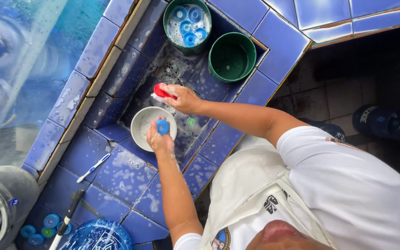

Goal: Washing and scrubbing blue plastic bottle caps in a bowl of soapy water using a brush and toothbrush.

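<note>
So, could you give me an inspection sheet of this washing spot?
Surface: blue tiled counter, wet and soapy, with a sunken sink.
Job's things: blue cap over a white bowl; red brush.
Clutter: green bucket of caps; empty green bucket; toothbrush; loose caps.
Grippers: left hand holds the blue cap; right hand holds the red brush.
Cables: nothing seen.
Surroundings: blue bottle lying on the dark floor.

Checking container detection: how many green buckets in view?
2. One green bucket holding blue caps at the sink's far end; one empty bucket beside it. None visibly hidden.
</note>
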